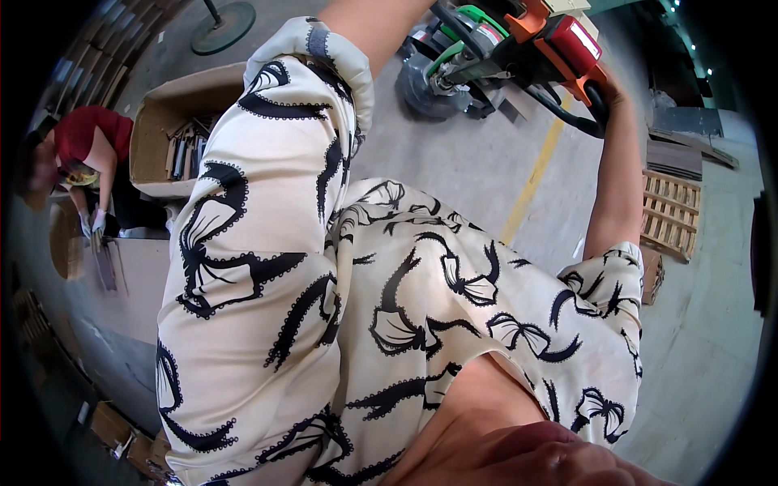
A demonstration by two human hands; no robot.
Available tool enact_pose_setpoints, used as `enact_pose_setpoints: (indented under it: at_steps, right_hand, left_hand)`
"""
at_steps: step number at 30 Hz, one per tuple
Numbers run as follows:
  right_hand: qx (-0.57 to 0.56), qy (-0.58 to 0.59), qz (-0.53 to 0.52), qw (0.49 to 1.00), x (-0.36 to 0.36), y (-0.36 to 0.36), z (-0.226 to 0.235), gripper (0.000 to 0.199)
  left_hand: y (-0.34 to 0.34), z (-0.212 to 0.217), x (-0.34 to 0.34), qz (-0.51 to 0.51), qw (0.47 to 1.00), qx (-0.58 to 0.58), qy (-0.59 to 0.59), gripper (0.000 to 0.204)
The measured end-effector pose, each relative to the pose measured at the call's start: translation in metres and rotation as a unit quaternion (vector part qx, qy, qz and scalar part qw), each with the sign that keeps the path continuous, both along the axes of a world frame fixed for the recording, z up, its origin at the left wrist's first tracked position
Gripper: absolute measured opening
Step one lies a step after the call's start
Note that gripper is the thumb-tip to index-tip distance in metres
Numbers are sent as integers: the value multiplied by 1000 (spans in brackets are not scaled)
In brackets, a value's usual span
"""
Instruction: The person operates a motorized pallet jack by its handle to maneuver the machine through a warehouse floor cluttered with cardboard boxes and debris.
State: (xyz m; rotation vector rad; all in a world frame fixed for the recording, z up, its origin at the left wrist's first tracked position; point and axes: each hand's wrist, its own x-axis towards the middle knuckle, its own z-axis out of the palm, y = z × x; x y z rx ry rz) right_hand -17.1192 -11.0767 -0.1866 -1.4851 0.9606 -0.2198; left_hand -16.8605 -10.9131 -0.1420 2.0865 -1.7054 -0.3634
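Observation:
An orange and black control handle (pixel 527 65) with a red panel on top rises at the upper right. It appears to belong to a wheeled powered machine, whose green, black and grey body (pixel 462 61) shows beside it. My right hand (pixel 613 87) is closed round the black loop grip at the handle's right end; part of its fingers is hidden behind the grip. My left forearm (pixel 381 36) reaches up past the top edge, so the left hand is out of sight.
A large open cardboard box (pixel 154 150) holds long strips at the left. Beyond it a co-worker in a red top (pixel 93 134) bends over, wearing gloves. A wooden pallet (pixel 671 215) and dark stacked boards (pixel 674 159) lie at the right. A yellow line (pixel 535 174) crosses the floor.

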Motion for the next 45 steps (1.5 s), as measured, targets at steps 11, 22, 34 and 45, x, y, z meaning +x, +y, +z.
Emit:
enact_pose_setpoints:
  at_steps: [11,22,34,45]
  right_hand:
    - [-362,98,-25,927,-5,-11,21,42]
    - [-599,98,8,795,20,-26,34,42]
    - [-559,150,8,816,7,-25,40,44]
    - [-562,137,12,816,12,-5,43,39]
  left_hand:
    - [-32,34,19,122,980,68,139,74]
    - [-76,51,65,41,999,19,5,72]
    - [-81,39,67,17,998,-6,-65,98]
    - [-79,20,87,25,997,-41,-67,89]
